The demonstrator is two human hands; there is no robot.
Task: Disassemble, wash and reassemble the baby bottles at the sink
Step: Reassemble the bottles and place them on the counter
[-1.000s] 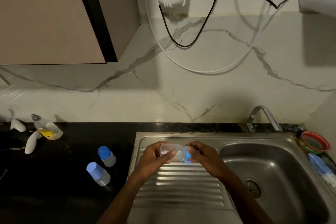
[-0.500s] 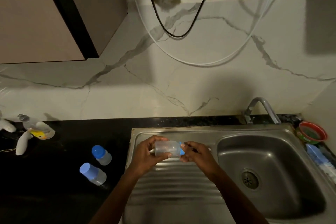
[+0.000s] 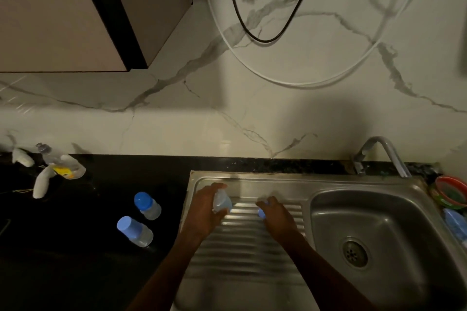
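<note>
Beside steel sink [image 3: 252, 182], black counter [image 3: 88, 235], marble wall [image 3: 303, 113]

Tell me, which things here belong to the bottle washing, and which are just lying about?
For the job: the bottle in the left hand; its blue cap in the right hand; two capped bottles; sink; tap.

Lying about: soap bottle; black cable; white hose.

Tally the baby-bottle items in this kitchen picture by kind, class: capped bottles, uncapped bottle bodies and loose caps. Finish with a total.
Capped bottles on the counter: 2, the farther capped bottle and the nearer capped bottle
Uncapped bottle bodies: 1, the bottle body held in the left hand
Loose blue caps: 1, the blue cap in the right hand
Total: 4
</note>
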